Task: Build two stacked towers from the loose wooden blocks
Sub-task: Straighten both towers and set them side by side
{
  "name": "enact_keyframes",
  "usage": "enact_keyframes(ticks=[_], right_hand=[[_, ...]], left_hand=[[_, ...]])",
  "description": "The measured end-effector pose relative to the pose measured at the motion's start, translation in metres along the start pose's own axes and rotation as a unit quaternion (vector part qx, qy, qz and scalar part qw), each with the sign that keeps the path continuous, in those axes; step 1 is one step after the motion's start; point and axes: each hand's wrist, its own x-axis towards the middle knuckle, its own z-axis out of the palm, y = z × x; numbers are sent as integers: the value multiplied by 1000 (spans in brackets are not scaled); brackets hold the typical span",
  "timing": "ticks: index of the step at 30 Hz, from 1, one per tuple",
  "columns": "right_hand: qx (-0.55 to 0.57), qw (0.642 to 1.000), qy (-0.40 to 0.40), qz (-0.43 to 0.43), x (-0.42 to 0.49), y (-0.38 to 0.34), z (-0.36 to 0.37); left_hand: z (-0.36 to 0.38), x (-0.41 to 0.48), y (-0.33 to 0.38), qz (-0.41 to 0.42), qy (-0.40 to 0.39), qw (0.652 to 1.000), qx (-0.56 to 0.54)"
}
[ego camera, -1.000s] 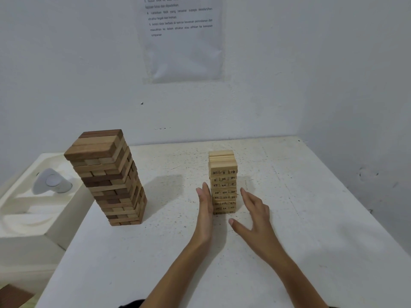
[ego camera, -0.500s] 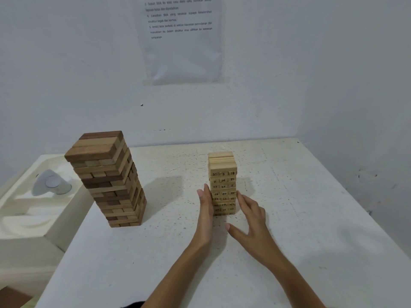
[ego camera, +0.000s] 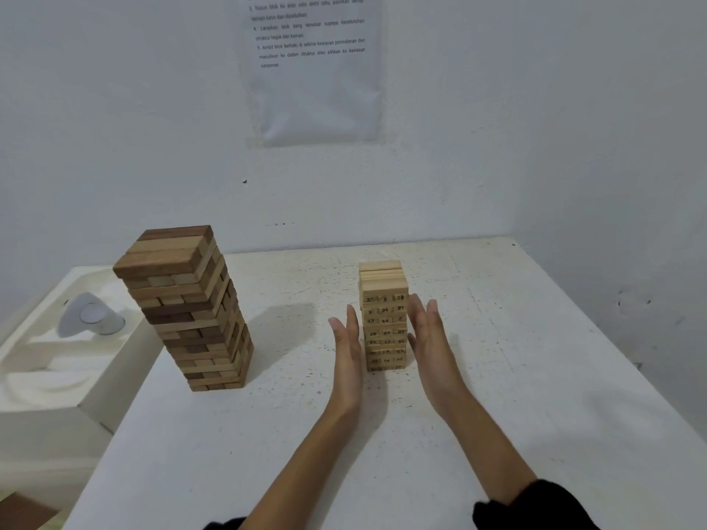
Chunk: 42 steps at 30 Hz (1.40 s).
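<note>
At the bottom edge, dark sleeves (ego camera: 535,506) on two bare forearms reaching forward over a white speckled tabletop (ego camera: 535,395).

Further in, left hand (ego camera: 346,350) and right hand (ego camera: 428,338), both released: flat, with straight fingers, palms turned inward, grasping nothing. Placed either side of a small pale tower (ego camera: 384,319), very close to its flanks; impossible to tell whether touching.

Small pale tower upright near the tabletop's middle, built of light wooden blocks with black numbers on their ends. Legible near the top: 5, 28, 24, 44. Lower numbers too blurred to read.

Well apart to the left, a larger tower (ego camera: 191,307) of mixed light and dark brown blocks, taller and wider, upright near the tabletop's left edge, with no writing visible.

Beyond that edge, lower down, a white moulded tray (ego camera: 46,376) with a rounded white object (ego camera: 90,315) in it.

Farthest back, a white wall with a printed sheet (ego camera: 313,101) fixed to it, top cut off. Readable in part, in Malay: "4. Laraskan blok yang tersasar supaya keseluruhan struktur tegak dan kemas." and "5. Ambil blok berbaki di sekitar kawasan penindanan dan masukkan ke dalam struktur atau alihkan ke kawasan simpanan".
</note>
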Motion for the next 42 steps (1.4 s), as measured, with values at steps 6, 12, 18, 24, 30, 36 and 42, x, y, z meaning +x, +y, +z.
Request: enact_keyframes(ticks=[6, 12, 18, 24, 30, 36, 42], right_hand=[[59, 998, -18, 22, 15, -2, 6], [89, 996, -15, 27, 19, -1, 11], [93, 995, -8, 26, 20, 1, 10], [107, 994, -6, 31, 22, 3, 9], [94, 995, -6, 22, 23, 1, 8], [84, 996, -6, 25, 22, 0, 11], [76, 996, -4, 36, 22, -1, 11]], left_hand=[[-3, 9, -8, 13, -46, 998, 27], [-3, 11, -8, 17, -46, 999, 25], [-2, 13, -9, 11, -44, 998, 33], [-2, 11, -6, 3, -32, 999, 15], [-6, 13, 3, 13, -11, 1000, -25], [1, 13, -1, 28, -46, 999, -7], [1, 11, 2, 22, -40, 999, -6]])
